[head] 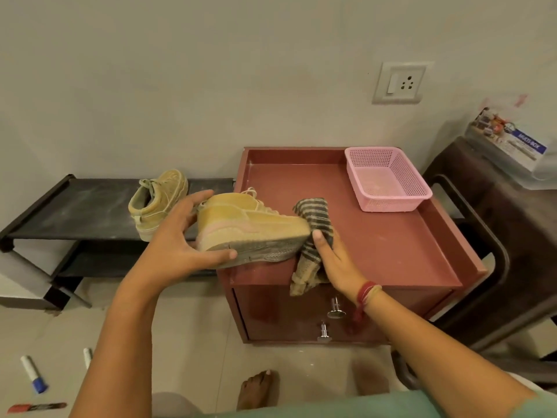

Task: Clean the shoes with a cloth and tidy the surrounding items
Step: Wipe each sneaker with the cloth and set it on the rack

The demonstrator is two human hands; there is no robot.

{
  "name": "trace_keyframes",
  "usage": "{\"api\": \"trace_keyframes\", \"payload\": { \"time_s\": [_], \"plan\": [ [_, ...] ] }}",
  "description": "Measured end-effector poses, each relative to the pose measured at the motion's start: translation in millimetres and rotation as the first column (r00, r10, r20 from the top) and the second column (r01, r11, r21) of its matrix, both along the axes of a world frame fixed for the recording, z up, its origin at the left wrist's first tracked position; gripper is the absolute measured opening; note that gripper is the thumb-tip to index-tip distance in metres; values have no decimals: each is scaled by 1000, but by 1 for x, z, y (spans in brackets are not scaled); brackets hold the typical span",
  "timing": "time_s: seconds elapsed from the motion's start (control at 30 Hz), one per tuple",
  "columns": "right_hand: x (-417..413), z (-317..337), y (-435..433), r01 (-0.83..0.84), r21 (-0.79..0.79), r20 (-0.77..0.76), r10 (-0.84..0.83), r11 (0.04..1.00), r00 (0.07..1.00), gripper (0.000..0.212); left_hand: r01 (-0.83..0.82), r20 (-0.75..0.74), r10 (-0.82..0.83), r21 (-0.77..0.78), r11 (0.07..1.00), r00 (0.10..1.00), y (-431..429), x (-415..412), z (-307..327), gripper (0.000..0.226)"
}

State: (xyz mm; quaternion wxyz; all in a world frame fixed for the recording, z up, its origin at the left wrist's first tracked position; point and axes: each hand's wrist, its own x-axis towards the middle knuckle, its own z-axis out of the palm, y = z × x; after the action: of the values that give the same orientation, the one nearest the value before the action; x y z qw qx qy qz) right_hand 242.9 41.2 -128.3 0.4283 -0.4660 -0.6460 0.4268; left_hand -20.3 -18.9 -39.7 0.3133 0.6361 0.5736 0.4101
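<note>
A shoe (pixel 250 227) is shown tipped on its side at the front-left corner of the cabinet (pixel 391 236), its heel gripped by the left hand (pixel 180 236) with the thumb laid under the sole. Whether the sole rests on the corner or is held just above it cannot be told. A cloth (pixel 316 218) is clasped in the right hand (pixel 334 260) and pressed against the toe, with its loose end hung over the front edge. The heel-only grip is judged the main risk: a hard wipe at the toe may twist the shoe out of the fingers and send it off the corner to the floor. The hanging end may also be caught under the sole or on the knobs below. Raised rims are seen at the back, left and right edges of the top, but none at the front, so nothing there would stop a slide. Open room lies across the middle of the top. A basket (pixel 391 203) fills the back-right corner. To the left, a second shoe (pixel 156 203) stands on a rack (pixel 75 212), near the gripping hand, and may be knocked by a backward swing. Markers (pixel 33 374) lie on the floor, well apart.
</note>
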Motion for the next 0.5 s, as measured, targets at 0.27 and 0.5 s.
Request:
{"api": "trace_keyframes", "payload": {
  "time_s": [0.27,0.5],
  "plan": [
    [-6,27,-5,111,78,68,-116,991,991,37,37,-204,-52,-75,996,978,-3,-11,-10,110],
    [-9,-1,-9,70,205,259,-123,976,958,64,73,-313,-74,-17,997,947,-4,-5,-7,102]
  ]
}}
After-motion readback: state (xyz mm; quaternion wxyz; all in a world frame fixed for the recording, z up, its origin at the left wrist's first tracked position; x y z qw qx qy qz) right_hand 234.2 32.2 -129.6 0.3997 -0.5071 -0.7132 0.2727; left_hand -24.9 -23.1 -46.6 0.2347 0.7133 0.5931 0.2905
